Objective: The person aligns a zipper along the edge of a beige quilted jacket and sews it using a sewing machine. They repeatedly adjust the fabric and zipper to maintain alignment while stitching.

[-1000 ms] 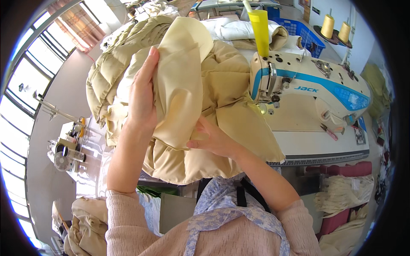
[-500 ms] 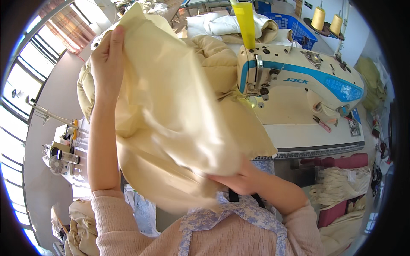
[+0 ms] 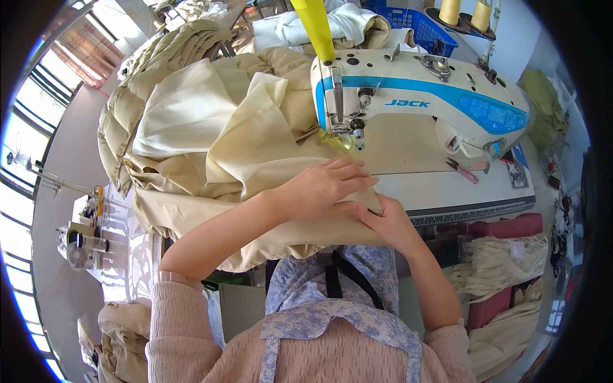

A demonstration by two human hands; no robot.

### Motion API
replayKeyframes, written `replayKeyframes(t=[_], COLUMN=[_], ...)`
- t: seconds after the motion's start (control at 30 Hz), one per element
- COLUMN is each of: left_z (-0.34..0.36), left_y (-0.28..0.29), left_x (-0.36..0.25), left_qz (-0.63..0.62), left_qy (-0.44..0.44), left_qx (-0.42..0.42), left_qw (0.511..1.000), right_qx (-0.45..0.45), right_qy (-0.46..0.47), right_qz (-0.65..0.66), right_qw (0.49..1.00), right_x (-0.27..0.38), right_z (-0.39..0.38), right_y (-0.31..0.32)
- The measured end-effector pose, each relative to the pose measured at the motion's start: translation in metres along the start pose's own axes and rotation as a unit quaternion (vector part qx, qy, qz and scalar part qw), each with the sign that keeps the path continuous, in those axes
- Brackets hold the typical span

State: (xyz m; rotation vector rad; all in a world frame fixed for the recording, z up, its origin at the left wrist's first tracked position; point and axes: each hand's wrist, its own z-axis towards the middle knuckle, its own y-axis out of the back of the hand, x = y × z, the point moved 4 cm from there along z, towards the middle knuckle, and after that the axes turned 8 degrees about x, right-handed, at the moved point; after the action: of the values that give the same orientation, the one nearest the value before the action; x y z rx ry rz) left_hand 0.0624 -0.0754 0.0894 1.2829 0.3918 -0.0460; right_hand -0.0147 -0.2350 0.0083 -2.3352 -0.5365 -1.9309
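Note:
A beige fabric piece [image 3: 262,137] lies folded and draped over the left of the machine table, its near edge hanging toward my lap. My left hand [image 3: 329,188] reaches across it, fingers pointing right, with a corner of the fabric between thumb and fingers. Just beside it my right hand [image 3: 391,223] pinches the same corner from the right; its fingertips are partly hidden. Behind the hands stands a white and blue sewing machine [image 3: 415,96], its needle area lit. Under the loose fabric lies a quilted beige padded garment [image 3: 118,121].
On the machine table lie small pink-handled snips [image 3: 463,172]. A ruler strip [image 3: 472,209] runs along the front edge. Yellow thread cones [image 3: 449,11] and a blue basket [image 3: 424,29] are at the back. Fabric bundles [image 3: 501,262] hang below right; a small fan [image 3: 78,255] stands left.
The raised fabric has come down onto the table. My left hand has moved from the upper left down to the right, beside my right hand, which has risen slightly.

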Motion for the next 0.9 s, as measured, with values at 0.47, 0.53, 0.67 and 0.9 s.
replayKeyframes(t=[0.47,0.53,0.67,0.9], left_z=[-0.001,-0.037,-0.086,-0.055], left_y=[-0.074,-0.08,-0.036,-0.006], left_x=[0.088,0.115,0.141,0.143], left_qz=[0.026,0.047,-0.058,-0.286], left_qy=[0.305,0.318,0.414,0.391], left_qx=[-0.077,-0.107,-0.026,0.112], left_qw=[0.949,0.941,0.908,0.868], right_qx=[-0.108,-0.128,-0.143,-0.108], right_qy=[0.015,0.06,0.121,0.07], right_qz=[-0.107,-0.31,-0.402,-0.368], right_qw=[0.988,0.94,0.896,0.921], right_x=[-0.008,-0.02,-0.014,-0.009], right_z=[0.008,0.035,0.062,0.061], right_y=[0.011,-0.007,-0.062,-0.066])
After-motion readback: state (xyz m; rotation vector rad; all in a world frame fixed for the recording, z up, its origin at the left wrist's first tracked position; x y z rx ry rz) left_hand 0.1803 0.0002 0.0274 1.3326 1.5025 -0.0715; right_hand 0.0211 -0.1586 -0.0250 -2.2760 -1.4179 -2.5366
